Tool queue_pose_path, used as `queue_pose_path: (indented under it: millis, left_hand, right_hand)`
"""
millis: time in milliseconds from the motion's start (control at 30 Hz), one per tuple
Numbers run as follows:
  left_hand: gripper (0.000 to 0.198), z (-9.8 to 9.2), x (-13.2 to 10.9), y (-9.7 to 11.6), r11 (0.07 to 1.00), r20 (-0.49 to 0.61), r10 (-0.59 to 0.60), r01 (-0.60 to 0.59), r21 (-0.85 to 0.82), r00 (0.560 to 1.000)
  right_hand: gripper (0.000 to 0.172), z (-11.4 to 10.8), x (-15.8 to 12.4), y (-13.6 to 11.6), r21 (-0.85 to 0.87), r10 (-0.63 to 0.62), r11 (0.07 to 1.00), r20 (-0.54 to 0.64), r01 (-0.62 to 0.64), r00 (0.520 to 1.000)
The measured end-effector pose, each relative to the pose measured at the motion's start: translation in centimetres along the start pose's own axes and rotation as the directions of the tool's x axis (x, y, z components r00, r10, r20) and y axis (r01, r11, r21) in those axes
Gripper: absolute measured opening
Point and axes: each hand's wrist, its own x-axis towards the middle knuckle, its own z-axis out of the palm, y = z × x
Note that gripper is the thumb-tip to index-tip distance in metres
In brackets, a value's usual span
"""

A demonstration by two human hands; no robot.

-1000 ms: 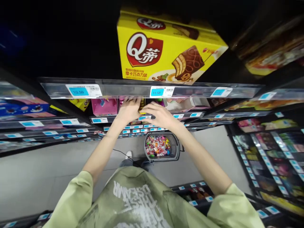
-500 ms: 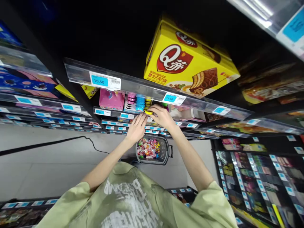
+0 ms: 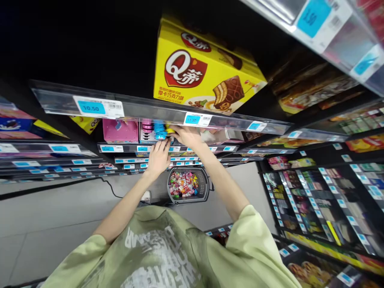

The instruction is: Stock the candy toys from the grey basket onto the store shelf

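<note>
On a low shelf, a display tray holds rows of small, round-topped plastic containers: a pink stack, a blue stack and a yellow container. My right hand reaches in from the right, its fingers bent around the yellow container, which they partly hide. My left hand is at the shelf's front edge with fingers stretched out, their tips just below the front blue container. Whether they touch it I cannot tell.
A yellow snack box stands on the shelf above, behind a clear price rail. Left of the tray is a pink box. A grey basket of colourful wrapped sweets is on the floor below my hands. More shelves stand at right.
The view has shifted, so the shelves and basket appear further left. My hands stay at the same tray, the right one still at the yellow container, the left fingers now nearer the blue one.
</note>
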Motion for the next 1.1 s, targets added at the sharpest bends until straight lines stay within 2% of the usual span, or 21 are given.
queue_pose_path:
  millis: [133,233,300,433,633,700,767,867,933,1000,1100]
  left_hand:
    - [0.063,0.0,0.1,0.0,1.0,0.002,-0.002,0.002,0.03,1.0]
    - [0.062,-0.2,0.1,0.1,0.999,0.018,-0.012,0.011,0.047,1.0]
    - [0.062,-0.4,0.1,0.2,0.999,0.021,-0.011,0.01,0.047,1.0]
    - [0.062,-0.6,0.0,0.2,0.999,0.012,-0.003,0.003,0.049,1.0]
    - [0.062,-0.8,0.0,-0.1,0.999,0.017,0.001,-0.001,0.045,1.0]
    - [0.061,-0.9,-0.2,-0.1,0.999,0.019,-0.006,0.005,0.04,1.0]
    - [0.061,-0.9,-0.3,-0.1,0.999,0.016,-0.002,0.002,0.034,1.0]
    - [0.063,-0.8,-0.5,-0.2,1.0,0.011,0.01,-0.011,0.023,1.0]
    - [0.063,-0.7,-0.6,-0.2,1.0,0.008,0.011,-0.011,0.017,1.0]
    - [0.063,-0.5,-0.6,-0.3,1.0,0.014,0.015,-0.015,0.012,1.0]
    - [0.061,-0.4,-0.5,-0.4,1.0,0.034,0.007,-0.008,0.019,0.999]
  right_hand:
    - [0.041,0.4,-0.5,-0.6,-0.079,-0.063,0.995,-0.08,0.056,0.995]
    - [0.04,0.3,-0.8,-0.5,-0.026,-0.062,0.998,-0.132,0.059,0.989]
    - [0.038,0.2,-1.0,-0.2,0.039,-0.019,0.999,-0.159,0.026,0.987]
    - [0.036,-0.2,-0.8,0.1,0.103,0.041,0.994,-0.17,-0.023,0.985]
    - [0.026,-0.9,-1.5,-1.0,0.145,0.016,0.989,-0.161,0.007,0.987]
    - [0.026,-0.1,-2.4,-1.5,0.179,0.001,0.983,-0.169,0.03,0.986]
    - [0.027,1.3,-3.7,-2.0,0.235,0.036,0.972,-0.228,0.02,0.973]
    - [0.032,3.6,-6.2,-3.0,0.364,0.135,0.932,-0.35,0.002,0.927]
    - [0.032,3.8,-8.0,-3.9,0.438,0.175,0.899,-0.409,0.024,0.895]
    - [0.025,2.3,-10.1,-5.5,0.46,0.166,0.885,-0.455,0.072,0.875]
    - [0.016,-3.4,-13.5,-9.0,0.353,0.013,0.914,-0.521,0.201,0.854]
